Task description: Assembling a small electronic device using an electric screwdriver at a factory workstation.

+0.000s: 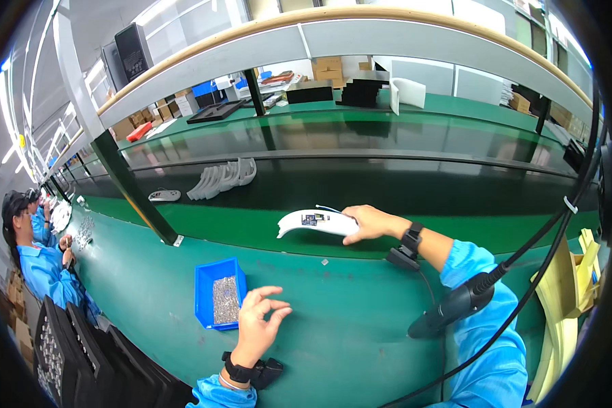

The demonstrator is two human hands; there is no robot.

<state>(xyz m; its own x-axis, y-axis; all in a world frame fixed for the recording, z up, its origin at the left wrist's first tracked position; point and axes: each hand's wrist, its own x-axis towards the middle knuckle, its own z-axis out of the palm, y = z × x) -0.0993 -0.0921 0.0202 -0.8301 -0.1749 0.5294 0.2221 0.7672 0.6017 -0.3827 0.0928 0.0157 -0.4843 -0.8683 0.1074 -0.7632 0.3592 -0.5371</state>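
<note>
My right hand [370, 225] is closed on one end of a white curved plastic shell [296, 221], held over the far side of the green bench. A small dark circuit board [314, 219] sits on the shell, and a thin wire rises near it. Just right of a blue bin [201, 299], my left hand [258, 323] hovers with its fingers loosely bent and apart, nothing visible between them. Many tiny metallic parts, too small to name, fill the bin. A black electric screwdriver [455, 306] hangs in front of my right forearm.
Beyond the bench runs a dark conveyor belt [387, 190], carrying a row of white curved shells [221, 180] and one separate white piece [164, 196]. Black trays [81, 360] stand at lower left. Co-workers in blue [44, 265] sit left. Yellow strips [557, 319] lie right; cables cross there.
</note>
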